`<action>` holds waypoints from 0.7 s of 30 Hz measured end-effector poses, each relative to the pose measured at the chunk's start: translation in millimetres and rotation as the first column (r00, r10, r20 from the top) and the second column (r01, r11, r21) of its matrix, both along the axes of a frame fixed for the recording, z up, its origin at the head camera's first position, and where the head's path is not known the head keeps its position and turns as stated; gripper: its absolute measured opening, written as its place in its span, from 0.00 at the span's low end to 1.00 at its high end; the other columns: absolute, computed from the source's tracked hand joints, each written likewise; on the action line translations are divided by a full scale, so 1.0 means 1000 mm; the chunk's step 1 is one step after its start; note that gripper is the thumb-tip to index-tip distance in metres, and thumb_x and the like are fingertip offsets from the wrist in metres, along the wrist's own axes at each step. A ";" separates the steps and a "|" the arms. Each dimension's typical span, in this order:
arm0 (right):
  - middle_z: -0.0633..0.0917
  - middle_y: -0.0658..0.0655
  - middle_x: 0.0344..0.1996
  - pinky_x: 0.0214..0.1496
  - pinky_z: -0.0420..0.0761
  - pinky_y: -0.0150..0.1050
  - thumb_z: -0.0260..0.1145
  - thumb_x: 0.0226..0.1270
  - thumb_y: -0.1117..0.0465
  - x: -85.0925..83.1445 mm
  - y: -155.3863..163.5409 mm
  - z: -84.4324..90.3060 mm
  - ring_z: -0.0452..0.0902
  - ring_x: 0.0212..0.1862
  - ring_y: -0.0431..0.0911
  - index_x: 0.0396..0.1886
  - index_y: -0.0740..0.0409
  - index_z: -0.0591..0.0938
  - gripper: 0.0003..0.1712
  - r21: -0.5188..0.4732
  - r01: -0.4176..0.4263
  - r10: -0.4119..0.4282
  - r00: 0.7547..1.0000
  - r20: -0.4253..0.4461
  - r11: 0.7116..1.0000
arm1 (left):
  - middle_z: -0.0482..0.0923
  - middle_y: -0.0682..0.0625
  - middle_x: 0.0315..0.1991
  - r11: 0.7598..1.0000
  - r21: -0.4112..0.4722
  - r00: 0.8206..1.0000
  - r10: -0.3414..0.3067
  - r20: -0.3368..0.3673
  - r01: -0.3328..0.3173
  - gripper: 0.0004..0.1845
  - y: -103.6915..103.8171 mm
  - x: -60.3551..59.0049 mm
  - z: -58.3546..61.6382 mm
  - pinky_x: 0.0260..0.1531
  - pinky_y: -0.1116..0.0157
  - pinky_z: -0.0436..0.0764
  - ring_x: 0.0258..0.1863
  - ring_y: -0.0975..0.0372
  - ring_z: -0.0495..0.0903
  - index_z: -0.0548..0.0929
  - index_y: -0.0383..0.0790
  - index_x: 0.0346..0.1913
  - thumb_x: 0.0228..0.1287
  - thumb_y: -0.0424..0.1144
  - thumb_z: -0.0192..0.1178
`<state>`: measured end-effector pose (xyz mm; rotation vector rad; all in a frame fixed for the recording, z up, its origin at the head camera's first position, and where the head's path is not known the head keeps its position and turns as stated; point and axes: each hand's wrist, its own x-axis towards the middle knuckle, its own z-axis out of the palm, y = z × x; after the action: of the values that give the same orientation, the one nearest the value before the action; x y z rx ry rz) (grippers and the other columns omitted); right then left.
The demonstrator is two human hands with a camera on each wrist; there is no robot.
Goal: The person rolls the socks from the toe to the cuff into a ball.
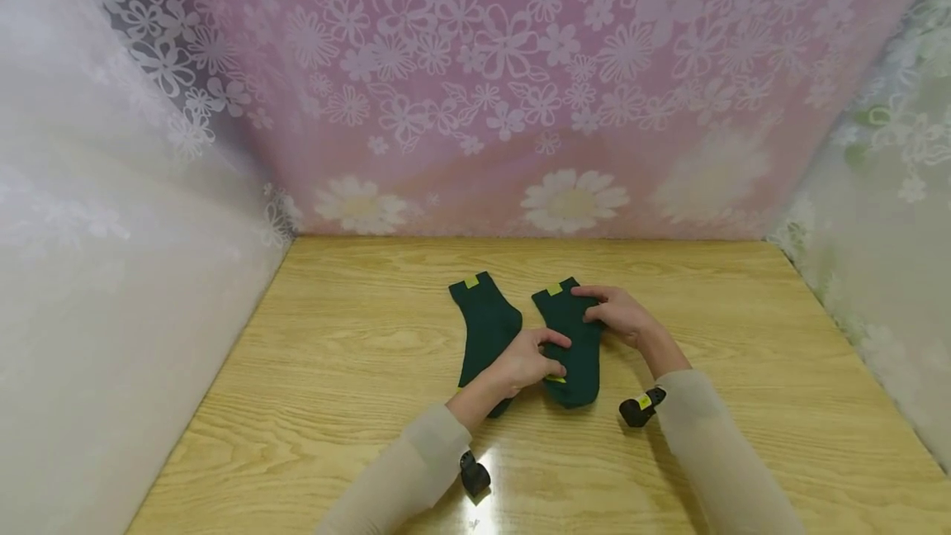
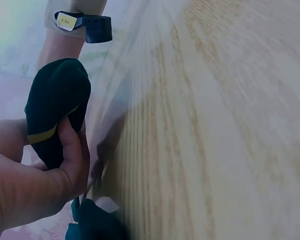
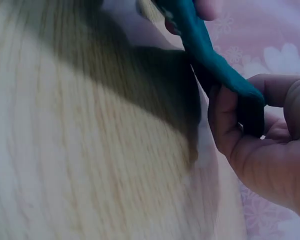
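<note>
Two dark green socks are in the head view, each with a yellow patch at the cuff. The left sock (image 1: pixel 486 322) lies on the table, partly hidden by my left forearm. My left hand (image 1: pixel 523 362) reaches over it and pinches the left edge of the right sock (image 1: pixel 583 357), near a yellow stripe. Opposite, my right hand (image 1: pixel 624 316) pinches that sock's right edge below the cuff. The left wrist view has the sock's toe end (image 2: pixel 60 87) raised above the fingers. In the right wrist view the sock (image 3: pixel 215 65) stands edge-on between thumb and fingers.
Both socks are on a wood-grain table (image 1: pixel 334 329). A pink flowered cloth (image 1: pixel 461 106) hangs along the back edge, with pale cloth walls at the left (image 1: pixel 111 271) and right (image 1: pixel 884 188). Black straps (image 1: pixel 475 473) hang from the sleeves at both wrists.
</note>
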<state>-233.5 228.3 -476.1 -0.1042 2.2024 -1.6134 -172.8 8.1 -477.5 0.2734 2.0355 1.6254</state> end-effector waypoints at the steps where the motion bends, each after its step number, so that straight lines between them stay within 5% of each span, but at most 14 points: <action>1: 0.51 0.72 0.76 0.48 0.71 0.38 0.55 0.64 0.76 0.000 -0.001 0.001 0.64 0.63 0.61 0.75 0.66 0.63 0.37 -0.015 -0.001 0.000 1.000 -0.004 1.000 | 0.73 0.47 0.62 1.000 0.011 1.000 0.000 0.010 0.000 0.21 -0.001 0.000 0.001 0.37 0.65 0.80 0.47 0.58 0.79 0.84 0.41 0.53 0.57 0.23 0.67; 10: 0.51 0.70 0.77 0.43 0.76 0.33 0.59 0.61 0.75 0.003 -0.008 0.008 0.68 0.63 0.60 0.76 0.62 0.62 0.41 -0.042 0.033 -0.036 0.997 -0.068 0.999 | 0.77 0.46 0.54 0.999 0.014 0.999 -0.036 -0.039 0.036 0.25 -0.011 0.004 0.013 0.23 0.67 0.77 0.19 0.63 0.73 0.81 0.41 0.59 0.58 0.24 0.67; 18: 0.50 0.66 0.78 0.43 0.78 0.35 0.60 0.62 0.75 0.009 -0.021 0.019 0.66 0.67 0.63 0.76 0.58 0.64 0.41 -0.046 0.042 -0.047 0.991 -0.126 0.998 | 0.79 0.48 0.26 0.999 0.015 0.996 -0.035 -0.078 0.036 0.27 -0.024 0.010 0.018 0.22 0.66 0.74 0.15 0.59 0.71 0.79 0.42 0.62 0.58 0.24 0.67; 21: 0.50 0.65 0.78 0.44 0.79 0.36 0.60 0.62 0.75 0.009 -0.027 0.020 0.64 0.70 0.64 0.76 0.57 0.64 0.41 -0.060 0.043 -0.050 0.990 -0.133 0.997 | 0.80 0.46 0.28 0.999 0.004 0.996 -0.040 -0.084 0.041 0.28 -0.031 0.011 0.020 0.23 0.63 0.77 0.18 0.54 0.75 0.78 0.43 0.63 0.59 0.25 0.66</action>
<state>-224.1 201.2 -455.8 -0.1843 2.2746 -1.7422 -161.9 -23.0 -457.7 0.3885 2.0735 1.6209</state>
